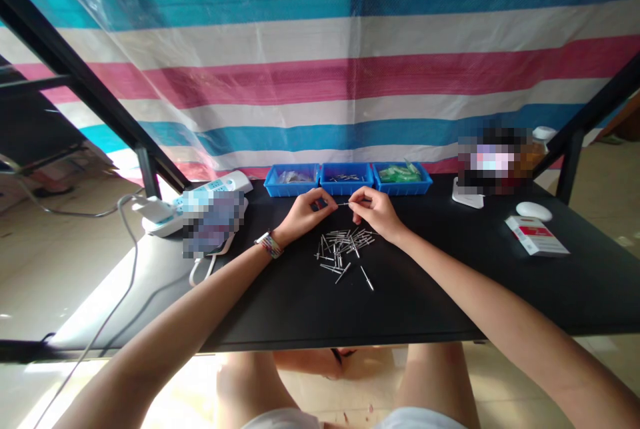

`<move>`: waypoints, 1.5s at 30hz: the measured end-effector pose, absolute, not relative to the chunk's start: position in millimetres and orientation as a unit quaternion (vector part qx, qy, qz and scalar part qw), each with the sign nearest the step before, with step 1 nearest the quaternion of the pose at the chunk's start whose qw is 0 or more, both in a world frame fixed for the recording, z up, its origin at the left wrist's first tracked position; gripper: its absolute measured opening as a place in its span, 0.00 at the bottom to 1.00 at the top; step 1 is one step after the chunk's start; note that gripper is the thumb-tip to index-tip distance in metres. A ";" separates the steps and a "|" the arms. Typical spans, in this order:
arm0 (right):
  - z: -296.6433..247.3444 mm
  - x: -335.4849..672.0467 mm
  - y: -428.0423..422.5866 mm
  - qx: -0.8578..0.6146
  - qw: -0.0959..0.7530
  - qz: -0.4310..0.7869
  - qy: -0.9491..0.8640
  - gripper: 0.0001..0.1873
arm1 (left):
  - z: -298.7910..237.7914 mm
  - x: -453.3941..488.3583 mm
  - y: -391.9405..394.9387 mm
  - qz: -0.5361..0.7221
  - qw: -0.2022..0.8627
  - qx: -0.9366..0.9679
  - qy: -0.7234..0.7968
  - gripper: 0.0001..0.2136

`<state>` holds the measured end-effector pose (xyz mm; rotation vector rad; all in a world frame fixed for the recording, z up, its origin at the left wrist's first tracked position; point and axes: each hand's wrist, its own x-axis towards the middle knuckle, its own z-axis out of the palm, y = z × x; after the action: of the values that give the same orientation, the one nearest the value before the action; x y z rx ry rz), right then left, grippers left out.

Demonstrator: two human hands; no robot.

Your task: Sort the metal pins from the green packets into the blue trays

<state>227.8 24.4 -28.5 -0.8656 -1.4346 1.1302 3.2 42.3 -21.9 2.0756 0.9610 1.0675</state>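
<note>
Between my fingertips a thin metal pop rivet (343, 204) is held level, just in front of the blue bins. My left hand (309, 210), with a woven band at the wrist, pinches its left end. The right end is pinched by my right hand (374, 210). Below both hands a loose pile of silvery pop rivets (345, 246) lies on the black table (280, 309). One single rivet (367, 278) rests apart, nearer the front edge. The middle blue bin (346, 188) contains a few similar metal pieces.
The left blue bin (292, 190) holds clear plastic bags, the right blue bin (403, 188) green packets. A power strip (200, 199) and a blurred device (215, 222) with cables lie left. At right are a white mouse (534, 211) and a red-white box (537, 237).
</note>
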 end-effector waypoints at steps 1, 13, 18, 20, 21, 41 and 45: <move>-27.8 227.8 24.0 -0.358 0.529 0.485 -0.597 0.13 | -21.4 3.3 42.1 0.406 0.300 0.785 0.361 0.12; -29.5 227.0 24.3 -0.367 0.531 0.476 -0.597 0.11 | -18.2 3.0 44.0 0.376 0.341 0.777 0.372 0.15; -29.2 226.8 23.4 -0.374 0.522 0.467 -0.608 0.10 | -17.1 1.6 44.1 0.354 0.332 0.787 0.382 0.20; -28.7 226.4 22.9 -0.376 0.523 0.461 -0.610 0.11 | -17.7 1.8 44.5 0.348 0.338 0.789 0.378 0.19; -28.6 226.3 22.6 -0.376 0.523 0.460 -0.611 0.11 | -18.1 1.8 44.7 0.345 0.343 0.789 0.376 0.19; -32.4 228.9 28.4 -0.376 0.510 0.490 -0.599 0.14 | -16.4 4.6 44.0 0.406 0.354 0.747 0.389 0.14; -31.7 228.5 27.2 -0.381 0.513 0.477 -0.603 0.13 | -16.9 4.7 44.5 0.403 0.358 0.748 0.387 0.14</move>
<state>228.5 27.2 -31.7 -0.9152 -1.4502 1.1479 4.7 44.5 -16.9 1.9300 0.9996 1.0405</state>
